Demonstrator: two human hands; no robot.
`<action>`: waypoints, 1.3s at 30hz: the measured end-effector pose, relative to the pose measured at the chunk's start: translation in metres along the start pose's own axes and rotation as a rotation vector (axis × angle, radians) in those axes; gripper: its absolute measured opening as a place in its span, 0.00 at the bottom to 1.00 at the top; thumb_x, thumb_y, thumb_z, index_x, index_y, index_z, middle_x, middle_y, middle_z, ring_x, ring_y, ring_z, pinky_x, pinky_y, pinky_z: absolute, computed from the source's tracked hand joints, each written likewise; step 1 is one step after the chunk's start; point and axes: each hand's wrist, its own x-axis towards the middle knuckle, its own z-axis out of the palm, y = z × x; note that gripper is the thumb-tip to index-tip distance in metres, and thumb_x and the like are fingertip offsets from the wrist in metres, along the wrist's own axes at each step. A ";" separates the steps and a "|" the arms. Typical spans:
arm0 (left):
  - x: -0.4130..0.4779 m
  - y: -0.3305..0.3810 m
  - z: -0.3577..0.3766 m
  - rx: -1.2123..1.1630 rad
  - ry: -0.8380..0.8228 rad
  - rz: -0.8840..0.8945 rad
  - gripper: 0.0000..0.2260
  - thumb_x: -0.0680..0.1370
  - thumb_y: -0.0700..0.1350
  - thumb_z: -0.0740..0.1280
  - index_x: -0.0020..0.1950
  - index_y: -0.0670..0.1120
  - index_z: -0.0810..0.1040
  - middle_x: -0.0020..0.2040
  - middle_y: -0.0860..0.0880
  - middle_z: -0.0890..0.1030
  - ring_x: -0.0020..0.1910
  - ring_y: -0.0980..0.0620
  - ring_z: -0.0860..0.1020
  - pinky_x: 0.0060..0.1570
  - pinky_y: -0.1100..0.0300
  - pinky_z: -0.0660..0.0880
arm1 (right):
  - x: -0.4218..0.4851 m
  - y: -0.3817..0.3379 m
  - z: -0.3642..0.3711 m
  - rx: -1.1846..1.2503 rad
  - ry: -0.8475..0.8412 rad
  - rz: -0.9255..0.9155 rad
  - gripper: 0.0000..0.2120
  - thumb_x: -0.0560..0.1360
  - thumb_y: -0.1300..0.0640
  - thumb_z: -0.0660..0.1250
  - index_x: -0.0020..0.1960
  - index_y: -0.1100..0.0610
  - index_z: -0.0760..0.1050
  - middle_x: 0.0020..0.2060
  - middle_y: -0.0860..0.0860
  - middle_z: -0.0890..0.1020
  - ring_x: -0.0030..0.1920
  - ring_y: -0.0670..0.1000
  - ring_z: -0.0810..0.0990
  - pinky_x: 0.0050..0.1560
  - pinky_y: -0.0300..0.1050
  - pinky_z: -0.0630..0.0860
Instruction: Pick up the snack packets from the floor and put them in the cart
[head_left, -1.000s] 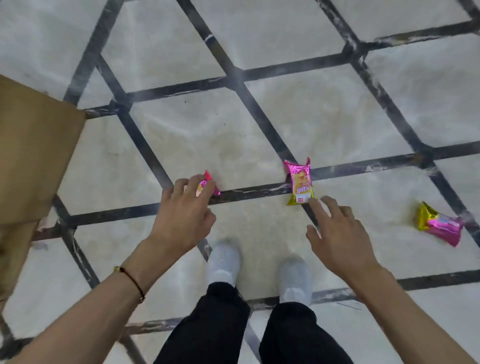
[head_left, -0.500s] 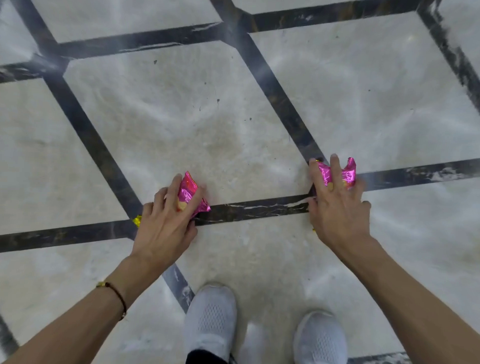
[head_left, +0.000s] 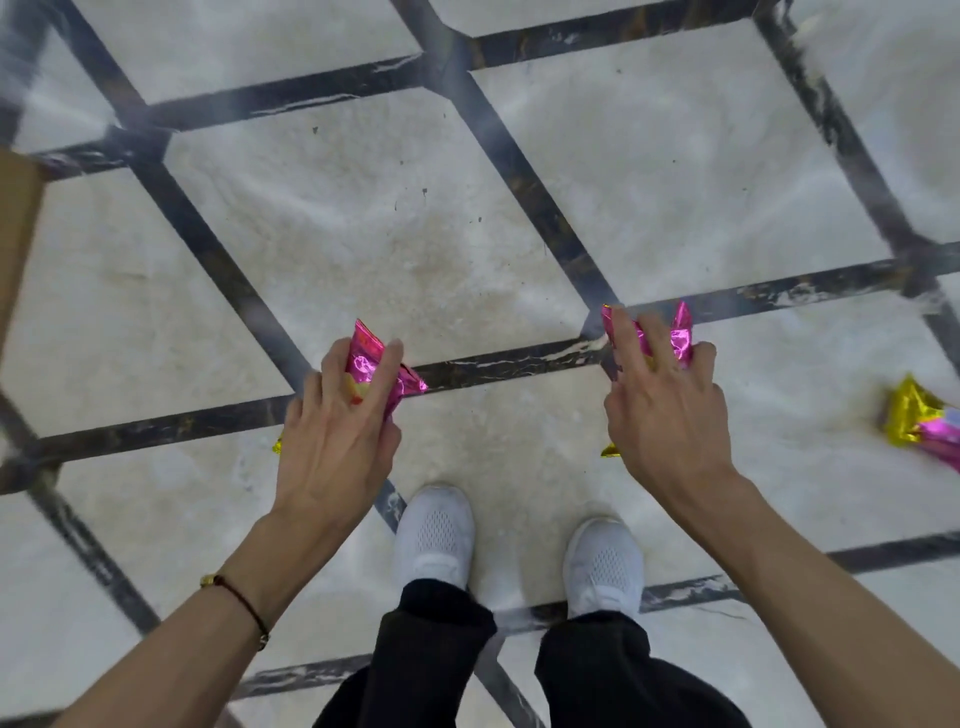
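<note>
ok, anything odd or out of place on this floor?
One loose packet lies crumpled on the floor at the right edge, partly cut off by the frame. The left hand grips the left packet, the right hand the right packet, both squashed. Nothing spilled.

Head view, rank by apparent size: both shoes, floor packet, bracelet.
1. left shoe and right shoe: alike, not ranked.
2. floor packet, partly cut off by the frame edge.
3. bracelet.
</note>
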 end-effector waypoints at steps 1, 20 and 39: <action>-0.009 0.005 -0.017 -0.017 0.014 0.003 0.34 0.76 0.43 0.69 0.80 0.50 0.60 0.72 0.37 0.64 0.56 0.35 0.73 0.48 0.40 0.77 | -0.011 -0.003 -0.017 0.009 0.006 -0.005 0.37 0.74 0.60 0.68 0.79 0.53 0.58 0.72 0.56 0.68 0.51 0.63 0.69 0.35 0.52 0.72; -0.164 0.115 -0.456 -0.068 0.116 -0.109 0.31 0.76 0.47 0.71 0.77 0.51 0.62 0.70 0.38 0.66 0.56 0.37 0.75 0.46 0.44 0.80 | -0.186 -0.019 -0.466 0.091 0.130 0.008 0.31 0.76 0.54 0.55 0.79 0.52 0.53 0.69 0.50 0.66 0.53 0.60 0.70 0.46 0.53 0.76; -0.255 0.253 -0.728 -0.191 0.455 0.000 0.29 0.77 0.48 0.69 0.76 0.51 0.63 0.70 0.38 0.67 0.63 0.36 0.72 0.53 0.41 0.77 | -0.349 0.010 -0.721 0.209 0.381 0.140 0.30 0.73 0.55 0.64 0.74 0.52 0.61 0.66 0.53 0.71 0.52 0.58 0.71 0.38 0.53 0.78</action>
